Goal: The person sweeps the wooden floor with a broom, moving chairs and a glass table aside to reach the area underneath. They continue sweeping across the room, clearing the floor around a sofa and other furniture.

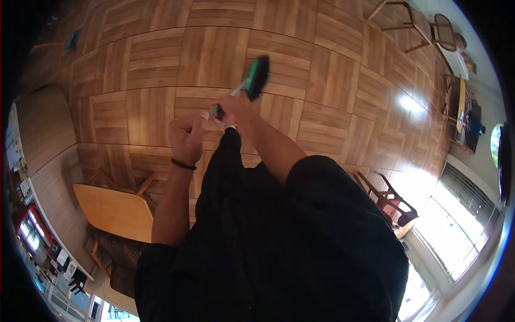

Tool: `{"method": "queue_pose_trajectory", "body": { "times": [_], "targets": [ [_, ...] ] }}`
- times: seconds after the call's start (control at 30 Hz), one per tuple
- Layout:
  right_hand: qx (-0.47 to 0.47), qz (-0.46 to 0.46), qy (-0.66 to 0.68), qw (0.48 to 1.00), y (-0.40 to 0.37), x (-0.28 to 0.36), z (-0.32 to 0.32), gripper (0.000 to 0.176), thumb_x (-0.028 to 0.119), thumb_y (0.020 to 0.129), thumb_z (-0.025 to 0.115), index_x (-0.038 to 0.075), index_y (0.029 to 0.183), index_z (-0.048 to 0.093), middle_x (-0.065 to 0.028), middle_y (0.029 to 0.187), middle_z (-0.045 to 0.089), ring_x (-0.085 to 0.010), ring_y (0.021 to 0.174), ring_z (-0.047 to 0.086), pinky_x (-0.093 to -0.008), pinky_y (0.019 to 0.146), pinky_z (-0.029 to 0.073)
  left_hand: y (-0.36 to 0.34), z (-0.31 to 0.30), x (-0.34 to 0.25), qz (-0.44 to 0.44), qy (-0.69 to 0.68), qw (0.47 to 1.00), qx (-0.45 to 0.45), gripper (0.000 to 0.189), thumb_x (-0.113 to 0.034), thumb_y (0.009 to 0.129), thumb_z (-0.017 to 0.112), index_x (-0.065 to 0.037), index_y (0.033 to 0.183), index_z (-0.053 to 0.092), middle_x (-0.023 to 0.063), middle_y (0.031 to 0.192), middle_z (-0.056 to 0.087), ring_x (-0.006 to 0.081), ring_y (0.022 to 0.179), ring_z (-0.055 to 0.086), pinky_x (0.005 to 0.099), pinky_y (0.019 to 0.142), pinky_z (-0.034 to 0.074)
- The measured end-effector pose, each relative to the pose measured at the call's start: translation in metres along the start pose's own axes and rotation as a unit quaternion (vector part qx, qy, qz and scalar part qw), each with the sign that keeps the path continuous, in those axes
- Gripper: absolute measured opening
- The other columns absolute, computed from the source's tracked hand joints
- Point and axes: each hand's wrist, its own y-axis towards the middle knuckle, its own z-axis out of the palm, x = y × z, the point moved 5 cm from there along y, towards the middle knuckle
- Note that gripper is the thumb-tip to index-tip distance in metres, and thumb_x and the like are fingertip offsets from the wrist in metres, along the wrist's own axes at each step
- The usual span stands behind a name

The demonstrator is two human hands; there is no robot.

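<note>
A broom with a green head and black bristles is over the wooden floor ahead of me, its bristles slightly blurred. Its light handle rises toward my body and ends in a grey tip. My right hand is wrapped round the handle a little below that tip. My left hand, with a black band on its wrist, is closed at the top end of the handle, thumb against the grey tip. Its inner fingers are partly hidden.
A wooden table and a dark patterned chair are at my lower left, beside a wood-toned cabinet. A chair stands on the right. More chairs and a table line the far right. A dustpan-like object lies far left.
</note>
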Motion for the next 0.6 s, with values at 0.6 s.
{"method": "queue_pose_trajectory", "body": {
  "times": [0.6],
  "targets": [
    [0.060,0.008,-0.029,0.998,-0.056,-0.016,0.177,0.021,0.020,0.083,0.063,0.011,0.070,0.049,-0.0005,0.063,0.049,-0.0133,0.054,0.048,-0.0290,0.050,0.041,-0.045,-0.090,-0.116,0.210,0.040,0.977,-0.008,0.042,-0.016,0.088,0.050,-0.003,0.052,0.032,0.0021,0.048,0.032,0.0120,0.047,0.030,0.0283,0.046,0.021]
  ]
}}
